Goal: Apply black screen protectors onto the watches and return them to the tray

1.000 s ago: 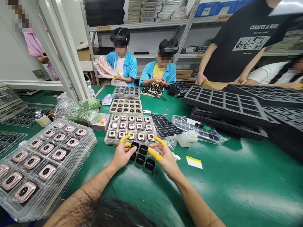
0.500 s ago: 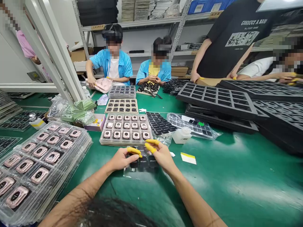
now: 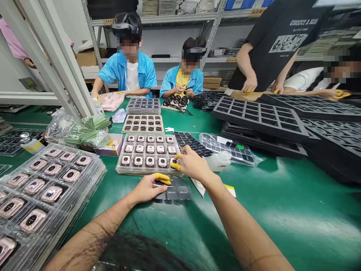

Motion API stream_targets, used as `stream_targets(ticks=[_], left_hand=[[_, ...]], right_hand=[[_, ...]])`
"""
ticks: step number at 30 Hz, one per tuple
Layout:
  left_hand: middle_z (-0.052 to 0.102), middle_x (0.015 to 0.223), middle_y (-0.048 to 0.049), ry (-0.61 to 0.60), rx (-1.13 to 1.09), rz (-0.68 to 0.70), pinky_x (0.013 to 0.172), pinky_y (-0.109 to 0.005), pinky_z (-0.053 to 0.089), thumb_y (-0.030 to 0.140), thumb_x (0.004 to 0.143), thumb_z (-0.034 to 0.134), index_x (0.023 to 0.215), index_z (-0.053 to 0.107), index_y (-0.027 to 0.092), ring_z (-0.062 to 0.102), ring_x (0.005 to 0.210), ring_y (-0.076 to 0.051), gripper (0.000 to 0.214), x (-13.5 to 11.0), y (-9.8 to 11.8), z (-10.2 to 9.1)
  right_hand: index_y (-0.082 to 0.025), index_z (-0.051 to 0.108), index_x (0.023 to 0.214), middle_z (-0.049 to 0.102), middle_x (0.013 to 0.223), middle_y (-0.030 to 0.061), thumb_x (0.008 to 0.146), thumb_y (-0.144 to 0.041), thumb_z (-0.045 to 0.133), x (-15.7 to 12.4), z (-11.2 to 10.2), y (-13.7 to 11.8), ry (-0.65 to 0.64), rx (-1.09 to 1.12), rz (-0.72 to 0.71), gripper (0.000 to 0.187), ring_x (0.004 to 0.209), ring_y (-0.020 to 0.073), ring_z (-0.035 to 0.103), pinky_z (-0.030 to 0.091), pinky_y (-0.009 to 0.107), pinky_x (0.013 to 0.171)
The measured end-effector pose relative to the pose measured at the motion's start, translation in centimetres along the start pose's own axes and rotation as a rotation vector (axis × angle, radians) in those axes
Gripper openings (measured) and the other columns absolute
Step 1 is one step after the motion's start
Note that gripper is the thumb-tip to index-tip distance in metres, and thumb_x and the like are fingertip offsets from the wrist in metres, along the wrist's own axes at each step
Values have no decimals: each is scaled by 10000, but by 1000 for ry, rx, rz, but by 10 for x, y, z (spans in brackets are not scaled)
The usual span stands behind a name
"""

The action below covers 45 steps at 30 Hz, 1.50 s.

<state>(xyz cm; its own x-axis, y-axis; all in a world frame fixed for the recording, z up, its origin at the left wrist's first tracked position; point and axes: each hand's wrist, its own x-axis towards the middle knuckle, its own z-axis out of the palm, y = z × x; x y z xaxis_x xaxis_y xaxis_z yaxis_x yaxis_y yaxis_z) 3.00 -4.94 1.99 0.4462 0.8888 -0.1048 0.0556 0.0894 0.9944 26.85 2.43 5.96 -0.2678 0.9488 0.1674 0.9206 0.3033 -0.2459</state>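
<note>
My left hand [image 3: 150, 187], yellow finger cots on its fingers, pinches the left edge of a clear sheet of dark film stickers [image 3: 180, 192]. The sheet is held low above the green table. My right hand [image 3: 194, 163], also in yellow finger cots, reaches to the near right corner of a clear plastic tray [image 3: 150, 173]. Its thumb and finger are closed around a pink watch case [image 3: 173, 161], which still sits in its cell and is partly hidden by them. The tray's other cells hold similar watch cases, backs up.
At left stands a tall stack of watch-case trays [image 3: 81, 195]. A white bottle [image 3: 219, 161] and bagged black pieces [image 3: 228, 148] lie beyond my right hand. Black foam trays [image 3: 259, 116] are piled at right. Co-workers [image 3: 126, 71] sit and stand across the table.
My right hand has left the sticker sheet and moved forward to the tray's near right corner. My left hand keeps hold of the sheet. The view has shifted slightly.
</note>
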Motion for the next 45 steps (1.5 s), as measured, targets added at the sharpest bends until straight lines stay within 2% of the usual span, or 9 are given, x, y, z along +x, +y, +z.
stream_targets(ticks=[6, 10, 13, 16, 19, 24, 37, 42, 45], left_hand=[[826, 1194, -141, 77, 47, 25, 1130, -451, 558, 238, 850, 761, 1070, 816, 151, 744, 1176, -311, 243, -4, -6, 5], [823, 1219, -138, 89, 56, 20, 1134, -448, 556, 220, 862, 726, 1092, 813, 155, 749, 1188, -317, 254, -4, -7, 6], [819, 1244, -113, 108, 117, 30, 1131, -436, 553, 227, 859, 741, 1269, 759, 194, 754, 1197, -306, 412, -6, -2, 7], [807, 1266, -117, 137, 210, 23, 1119, -443, 553, 288, 735, 896, 1456, 628, 202, 751, 1195, -320, 774, -10, 4, 8], [805, 1262, -126, 148, 250, -17, 1087, -455, 569, 383, 602, 1000, 1443, 617, 196, 751, 1187, -343, 943, -12, 7, 10], [818, 1247, -99, 144, 351, -20, 1119, -469, 552, 389, 658, 971, 1339, 692, 225, 749, 1196, -350, 754, -12, 7, 14], [859, 1064, -30, 192, 405, 29, 974, -375, 621, 350, 682, 936, 1202, 818, 248, 797, 984, -284, 543, -12, 6, 14], [852, 1006, -55, 191, 365, -18, 907, -376, 630, 423, 660, 954, 1224, 801, 195, 784, 940, -276, 627, -13, 8, 12], [844, 1083, -75, 184, 251, -38, 935, -377, 629, 404, 651, 957, 1255, 771, 178, 784, 1000, -276, 671, -17, 11, 11]], right_hand=[[-221, 761, 876, 702, 888, 28, 785, -369, 878, 2, -10, 0, -56, 326, 71, 209, 706, 182, 644, 525, 315, 679], [-253, 789, 973, 765, 905, 35, 845, -407, 785, -47, 5, -18, 205, 789, 89, 201, 780, 221, 718, 611, 390, 776], [-283, 804, 937, 777, 1060, 66, 800, -382, 825, -85, 27, -37, 271, 1113, 119, 171, 970, 279, 774, 651, 466, 902], [-300, 828, 955, 772, 1174, 73, 767, -409, 864, -99, 40, -52, 100, 1308, 180, 220, 1024, 298, 788, 650, 480, 959], [-291, 840, 945, 775, 1195, 77, 776, -481, 865, -97, 41, -57, 18, 1342, 215, 256, 1095, 314, 768, 628, 479, 1004], [-302, 799, 1083, 763, 1032, 55, 700, -436, 923, -92, 46, -52, 87, 1391, 415, 424, 896, 276, 777, 662, 453, 857], [-302, 788, 796, 697, 1026, 56, 833, -380, 786, -96, 30, -59, 177, 1108, 175, 87, 933, 260, 696, 622, 413, 770], [-241, 764, 898, 667, 783, 8, 746, -561, 868, -110, -9, -15, 38, 1253, 347, 369, 614, 153, 542, 458, 311, 555], [-250, 775, 993, 685, 763, 8, 755, -505, 859, -135, -9, 17, -42, 975, 373, 359, 600, 169, 556, 438, 309, 549]])
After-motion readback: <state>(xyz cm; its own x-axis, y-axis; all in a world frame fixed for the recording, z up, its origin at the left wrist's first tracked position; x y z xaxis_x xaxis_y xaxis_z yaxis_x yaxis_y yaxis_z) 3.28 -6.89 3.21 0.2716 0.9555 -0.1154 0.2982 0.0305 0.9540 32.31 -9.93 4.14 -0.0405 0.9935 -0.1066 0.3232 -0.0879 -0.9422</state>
